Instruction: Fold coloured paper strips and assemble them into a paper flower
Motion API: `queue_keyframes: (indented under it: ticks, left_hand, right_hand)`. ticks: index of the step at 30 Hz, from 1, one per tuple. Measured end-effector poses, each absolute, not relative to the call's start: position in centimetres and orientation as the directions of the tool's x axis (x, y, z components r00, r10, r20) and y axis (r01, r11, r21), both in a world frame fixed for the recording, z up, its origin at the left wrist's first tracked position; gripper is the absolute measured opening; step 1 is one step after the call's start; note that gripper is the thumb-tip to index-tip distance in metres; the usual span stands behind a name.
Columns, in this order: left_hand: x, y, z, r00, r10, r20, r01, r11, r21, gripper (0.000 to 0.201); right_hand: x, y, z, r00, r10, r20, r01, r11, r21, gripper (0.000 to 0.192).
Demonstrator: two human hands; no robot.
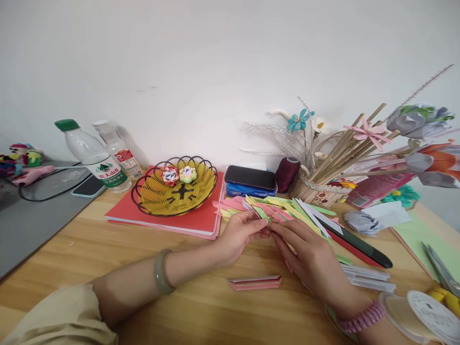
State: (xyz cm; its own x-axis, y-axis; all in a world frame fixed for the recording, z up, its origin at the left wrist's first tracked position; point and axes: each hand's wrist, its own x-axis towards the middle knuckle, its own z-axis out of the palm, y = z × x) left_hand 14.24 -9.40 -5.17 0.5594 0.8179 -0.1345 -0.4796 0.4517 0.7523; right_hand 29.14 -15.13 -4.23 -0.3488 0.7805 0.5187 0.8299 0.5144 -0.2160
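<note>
My left hand (240, 235) and my right hand (312, 261) meet over the wooden table (108, 249), fingertips together pinching a small folded paper piece (266, 225). Just behind them lies a heap of coloured folded paper strips (287, 207) in pink, yellow and green. One folded pink strip (255, 282) lies flat on the table below my hands. A green bangle circles my left wrist, a pink coiled band my right wrist.
A wire basket (174, 191) with two paper balls stands on a red folder (161, 218). Two water bottles (94, 155) and a phone (88, 187) stand at left. A dark case (250, 177), thread spool (286, 173), paper-flower basket (323, 189), scissors (443, 273) and tape rolls (424, 311) lie right.
</note>
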Motion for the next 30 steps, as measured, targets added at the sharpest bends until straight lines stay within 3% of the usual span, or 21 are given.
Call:
queue_keyframes:
  ticks: [12, 22, 30]
  left_hand:
    - [14.2, -9.3, -5.4, 0.565, 0.818, -0.106, -0.509, 0.447, 0.736, 0.018]
    - [14.1, -9.0, -5.6, 0.546, 0.825, -0.142, -0.525, 0.470, 0.710, 0.018]
    - [14.1, -9.0, -5.6, 0.541, 0.826, -0.159, -0.504, 0.470, 0.724, 0.022]
  right_hand:
    - [29.2, -15.4, -3.6, -0.283, 0.771, 0.571, 0.902, 0.416, -0.115, 0.013]
    - [29.1, -15.5, -3.5, -0.171, 0.842, 0.511, 0.782, 0.431, -0.449, 0.011]
    - [29.6, -15.5, -2.7, -0.072, 0.878, 0.473, 0.749, 0.361, -0.556, 0.014]
